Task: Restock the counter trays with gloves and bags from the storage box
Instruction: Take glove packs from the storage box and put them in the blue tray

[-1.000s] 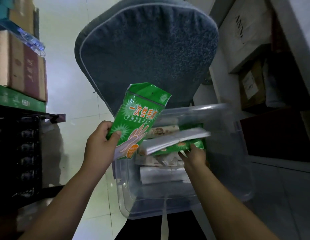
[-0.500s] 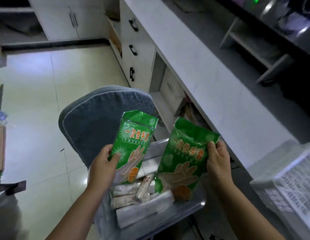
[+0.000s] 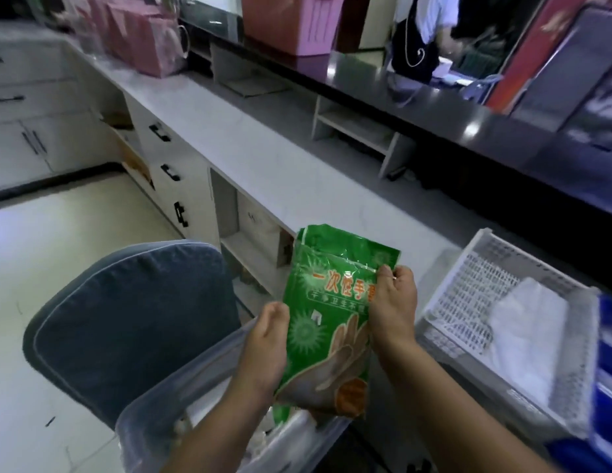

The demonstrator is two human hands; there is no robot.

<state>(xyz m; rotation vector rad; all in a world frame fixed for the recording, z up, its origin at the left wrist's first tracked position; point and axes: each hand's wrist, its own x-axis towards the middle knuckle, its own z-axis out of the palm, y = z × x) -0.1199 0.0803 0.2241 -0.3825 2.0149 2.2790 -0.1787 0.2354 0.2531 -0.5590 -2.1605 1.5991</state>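
Two green packs of disposable gloves (image 3: pixel 327 302) are stacked one on the other, upright in front of me. My left hand (image 3: pixel 267 346) grips their left edge. Along the right edge, my right hand (image 3: pixel 393 302) pinches them near the top. They hang above the clear plastic storage box (image 3: pixel 154 414), which rests on a blue chair cushion (image 3: pixel 127 319); white packs show inside the box. A white perforated counter tray (image 3: pixel 468 285) lies to the right on the white counter, with a white folded bag bundle (image 3: pixel 526 332) in it.
The white counter (image 3: pixel 236 138) runs from far left to the tray, with drawers and open shelves below. Behind it is a higher dark counter (image 3: pixel 417 97) with pink bags and a person beyond. A blue tray (image 3: pixel 608 370) sits at the right edge.
The two packs, held apart before, have been brought together into one stack held by both hands. My view has lifted from the box toward the counter and tray.
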